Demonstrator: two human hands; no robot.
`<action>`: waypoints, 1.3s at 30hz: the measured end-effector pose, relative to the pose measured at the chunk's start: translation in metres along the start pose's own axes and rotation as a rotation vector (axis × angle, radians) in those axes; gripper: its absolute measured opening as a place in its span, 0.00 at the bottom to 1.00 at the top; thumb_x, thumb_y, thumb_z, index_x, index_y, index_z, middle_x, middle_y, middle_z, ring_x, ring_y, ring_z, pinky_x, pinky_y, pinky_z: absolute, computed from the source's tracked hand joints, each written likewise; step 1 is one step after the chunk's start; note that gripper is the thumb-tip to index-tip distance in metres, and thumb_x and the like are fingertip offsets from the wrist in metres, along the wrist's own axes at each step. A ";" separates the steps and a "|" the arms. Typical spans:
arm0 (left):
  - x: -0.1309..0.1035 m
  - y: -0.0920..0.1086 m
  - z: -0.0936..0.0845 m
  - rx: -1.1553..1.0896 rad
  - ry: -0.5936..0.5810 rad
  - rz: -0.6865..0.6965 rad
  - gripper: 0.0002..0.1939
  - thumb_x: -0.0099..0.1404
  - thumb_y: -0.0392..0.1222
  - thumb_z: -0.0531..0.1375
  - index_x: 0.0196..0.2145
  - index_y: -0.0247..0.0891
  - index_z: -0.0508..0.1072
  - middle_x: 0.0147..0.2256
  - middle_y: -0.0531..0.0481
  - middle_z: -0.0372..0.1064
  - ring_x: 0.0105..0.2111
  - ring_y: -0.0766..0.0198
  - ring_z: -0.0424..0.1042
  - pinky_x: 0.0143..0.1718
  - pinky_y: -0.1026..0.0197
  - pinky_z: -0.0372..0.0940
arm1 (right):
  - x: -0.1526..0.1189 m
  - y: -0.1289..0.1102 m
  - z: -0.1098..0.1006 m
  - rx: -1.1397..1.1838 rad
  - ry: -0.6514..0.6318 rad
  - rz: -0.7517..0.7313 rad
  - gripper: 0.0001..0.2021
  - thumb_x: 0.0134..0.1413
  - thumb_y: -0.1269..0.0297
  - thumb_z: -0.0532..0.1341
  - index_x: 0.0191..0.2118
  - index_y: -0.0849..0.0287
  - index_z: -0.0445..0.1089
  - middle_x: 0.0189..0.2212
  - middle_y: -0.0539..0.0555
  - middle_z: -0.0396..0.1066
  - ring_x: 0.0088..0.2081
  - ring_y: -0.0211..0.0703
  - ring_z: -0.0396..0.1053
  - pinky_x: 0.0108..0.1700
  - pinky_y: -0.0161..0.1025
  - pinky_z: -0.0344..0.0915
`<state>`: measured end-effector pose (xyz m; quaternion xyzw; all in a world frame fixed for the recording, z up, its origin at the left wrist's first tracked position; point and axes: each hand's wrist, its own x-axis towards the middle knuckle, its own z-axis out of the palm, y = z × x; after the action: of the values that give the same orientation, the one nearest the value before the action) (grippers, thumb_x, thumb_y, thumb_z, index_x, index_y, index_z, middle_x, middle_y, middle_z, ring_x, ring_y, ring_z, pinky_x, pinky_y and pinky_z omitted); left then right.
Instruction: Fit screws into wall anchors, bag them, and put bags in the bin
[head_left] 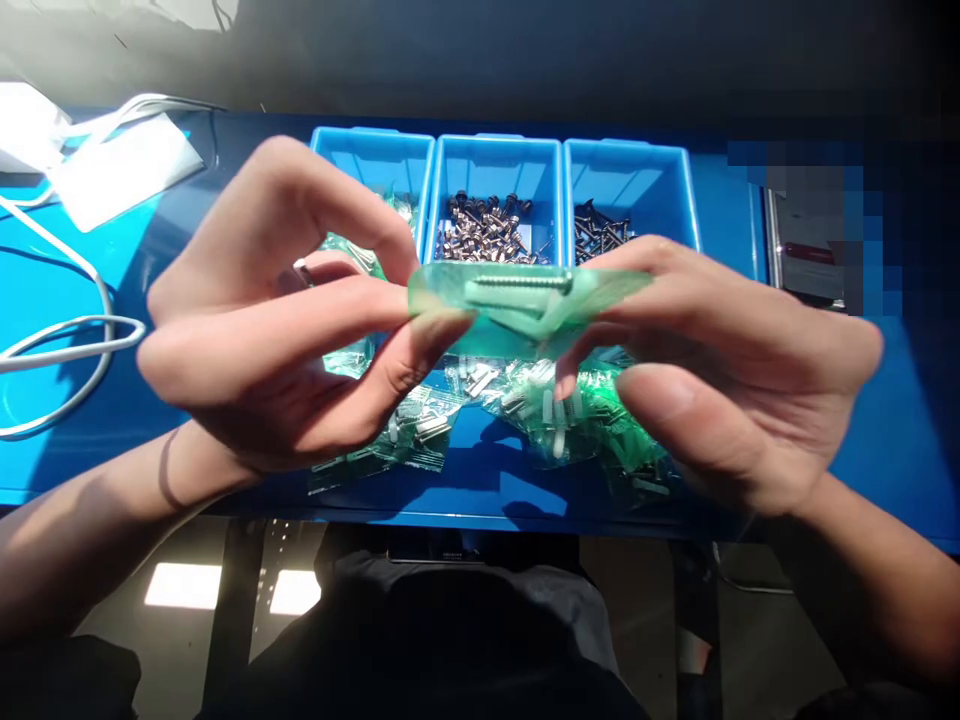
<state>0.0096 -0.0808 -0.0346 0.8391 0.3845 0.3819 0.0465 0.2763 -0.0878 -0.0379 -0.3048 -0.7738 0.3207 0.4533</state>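
Note:
In front of the bins, my left hand (pixel 300 320) pinches the left end of a small green see-through plastic bag (pixel 495 340) between thumb and fingers. Inside the bag lie a threaded screw (pixel 521 282) and a pale plastic piece, perhaps a wall plug (pixel 517 318). My right hand (pixel 735 370) is at the bag's right end, its fingers against or behind the film and its thumb well apart from them. A small shiny piece (pixel 302 268) shows by my left fingers; its kind is unclear. Below the hands lie several similar filled green bags (pixel 559 425).
Three blue bins stand side by side: the left bin (pixel 373 135) holds green bags, the middle bin (pixel 499 142) bolt-like fasteners, the right bin (pixel 626 150) dark screws. White cables (pixel 109 300) and a white sheet (pixel 124 170) lie on the left of the blue table (pixel 480 505).

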 end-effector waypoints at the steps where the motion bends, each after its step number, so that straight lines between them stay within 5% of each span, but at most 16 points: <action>1: 0.000 0.001 0.001 0.003 0.004 0.031 0.07 0.70 0.43 0.63 0.45 0.46 0.78 0.49 0.45 0.71 0.44 0.61 0.73 0.29 0.58 0.65 | 0.000 0.001 0.001 0.010 0.007 -0.024 0.10 0.65 0.67 0.65 0.49 0.49 0.78 0.40 0.51 0.79 0.39 0.44 0.76 0.35 0.46 0.75; 6: 0.006 0.004 0.005 0.017 -0.039 0.228 0.03 0.70 0.38 0.65 0.41 0.41 0.74 0.44 0.49 0.73 0.42 0.65 0.75 0.32 0.58 0.69 | 0.001 0.003 0.003 -0.140 0.027 0.030 0.05 0.66 0.69 0.65 0.36 0.55 0.75 0.28 0.48 0.76 0.27 0.35 0.71 0.29 0.42 0.68; 12: 0.011 0.003 0.007 -0.044 -0.071 0.247 0.05 0.71 0.36 0.61 0.36 0.44 0.72 0.41 0.51 0.75 0.39 0.64 0.76 0.36 0.53 0.74 | -0.003 0.003 0.002 -0.181 0.004 -0.019 0.04 0.66 0.69 0.67 0.38 0.55 0.75 0.29 0.45 0.77 0.28 0.32 0.72 0.30 0.37 0.69; 15: 0.016 -0.010 0.000 -0.003 0.044 0.109 0.08 0.73 0.42 0.60 0.33 0.44 0.71 0.40 0.54 0.76 0.40 0.64 0.76 0.40 0.50 0.74 | -0.006 0.002 0.007 -0.158 0.052 -0.050 0.06 0.65 0.70 0.67 0.46 0.55 0.76 0.33 0.46 0.80 0.27 0.32 0.73 0.28 0.35 0.70; 19: 0.026 -0.048 -0.009 0.215 0.214 -0.205 0.17 0.76 0.51 0.54 0.41 0.39 0.78 0.48 0.54 0.72 0.56 0.57 0.70 0.69 0.35 0.66 | -0.006 0.002 0.009 -0.130 0.130 0.013 0.10 0.64 0.67 0.68 0.51 0.56 0.78 0.32 0.48 0.79 0.28 0.37 0.76 0.26 0.37 0.72; 26: 0.028 -0.099 0.002 0.344 -0.013 -0.252 0.24 0.74 0.62 0.57 0.35 0.41 0.81 0.57 0.55 0.74 0.68 0.46 0.56 0.73 0.33 0.57 | -0.006 0.008 0.001 -0.200 0.066 -0.096 0.15 0.63 0.74 0.64 0.52 0.52 0.77 0.36 0.47 0.81 0.30 0.35 0.77 0.28 0.36 0.72; 29: 0.027 -0.093 0.002 0.440 0.014 -0.235 0.25 0.74 0.63 0.56 0.52 0.41 0.79 0.65 0.48 0.64 0.71 0.42 0.50 0.75 0.33 0.56 | -0.006 0.007 0.001 -0.232 0.030 -0.117 0.16 0.62 0.76 0.63 0.52 0.55 0.76 0.39 0.49 0.82 0.31 0.34 0.78 0.30 0.36 0.74; 31: 0.028 -0.082 -0.001 0.502 0.035 -0.215 0.27 0.75 0.60 0.55 0.61 0.40 0.72 0.65 0.45 0.63 0.70 0.44 0.56 0.74 0.36 0.58 | -0.006 0.006 0.002 -0.267 0.012 -0.149 0.15 0.62 0.77 0.63 0.52 0.56 0.76 0.39 0.49 0.83 0.32 0.34 0.78 0.32 0.36 0.76; 35: 0.026 -0.057 -0.004 0.538 -0.056 -0.147 0.21 0.77 0.55 0.52 0.55 0.42 0.77 0.53 0.49 0.78 0.55 0.51 0.76 0.63 0.40 0.71 | -0.007 0.007 0.003 -0.362 -0.020 -0.195 0.16 0.63 0.77 0.63 0.52 0.54 0.76 0.35 0.48 0.82 0.34 0.36 0.80 0.34 0.37 0.78; 39: 0.022 -0.052 0.000 0.511 -0.240 -0.115 0.24 0.77 0.58 0.50 0.58 0.44 0.76 0.50 0.46 0.81 0.48 0.52 0.81 0.69 0.35 0.68 | -0.006 0.015 0.004 -0.384 -0.134 -0.300 0.12 0.64 0.76 0.63 0.50 0.61 0.76 0.35 0.52 0.80 0.33 0.36 0.76 0.32 0.36 0.73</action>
<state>-0.0134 -0.0298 -0.0406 0.8396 0.5070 0.1673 -0.0999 0.2779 -0.0840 -0.0540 -0.2451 -0.8854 0.1167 0.3773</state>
